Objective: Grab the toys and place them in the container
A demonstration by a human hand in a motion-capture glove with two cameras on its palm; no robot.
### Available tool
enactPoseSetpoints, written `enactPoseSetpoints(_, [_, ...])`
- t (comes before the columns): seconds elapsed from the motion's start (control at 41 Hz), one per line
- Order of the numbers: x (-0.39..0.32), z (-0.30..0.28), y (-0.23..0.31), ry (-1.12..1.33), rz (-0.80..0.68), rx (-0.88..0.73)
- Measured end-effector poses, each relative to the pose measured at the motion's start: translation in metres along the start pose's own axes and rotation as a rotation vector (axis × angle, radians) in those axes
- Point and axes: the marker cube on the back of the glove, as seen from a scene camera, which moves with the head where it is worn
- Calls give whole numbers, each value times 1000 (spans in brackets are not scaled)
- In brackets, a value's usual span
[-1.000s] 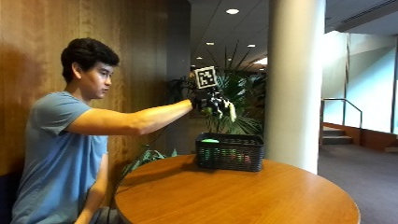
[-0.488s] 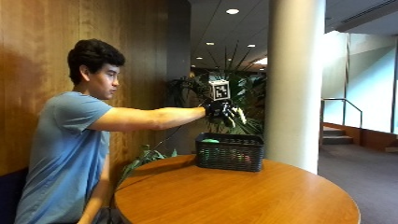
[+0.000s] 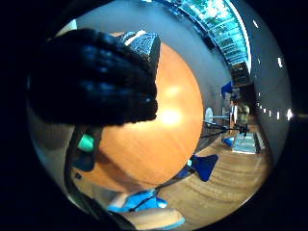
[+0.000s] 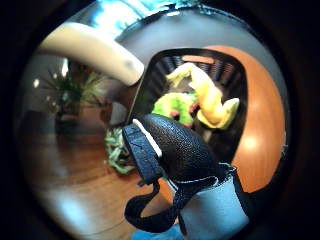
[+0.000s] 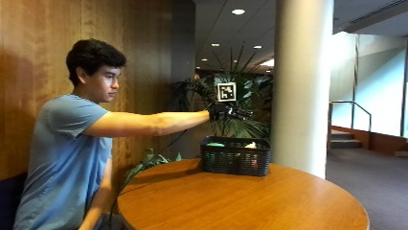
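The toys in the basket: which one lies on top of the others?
The yellow toy; it lies stretched over the green toy inside the black basket.

**What the views leave unclear**

In the outside view, the black basket (image 5: 235, 156) hides most of its contents behind its mesh wall; only a green top (image 5: 215, 144) and a yellow tip (image 5: 251, 144) peek over the rim, too small to identify. The gloved right hand (image 5: 227, 113) above it is small and dark against the plant, so its finger pose cannot be read there. The person's other hand is cut off by the picture's lower edge.

In the little finger side palm view, gloved fingers (image 3: 94, 77) cover much of the round table (image 3: 168, 130) and nearly all of the basket. In the thumb side view, the thumb (image 4: 175, 145) blocks the near part of the basket (image 4: 150, 95), and a reddish thing beside the green toy (image 4: 175, 107) and yellow toy (image 4: 210, 97) is too blurred to name.
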Motion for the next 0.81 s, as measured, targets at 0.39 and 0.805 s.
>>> enactPoseSetpoints(0.39, [62, -7, 55, 11, 162, -4])
enactPoseSetpoints(0.805, [169, 15, 139, 47, 276, -10])
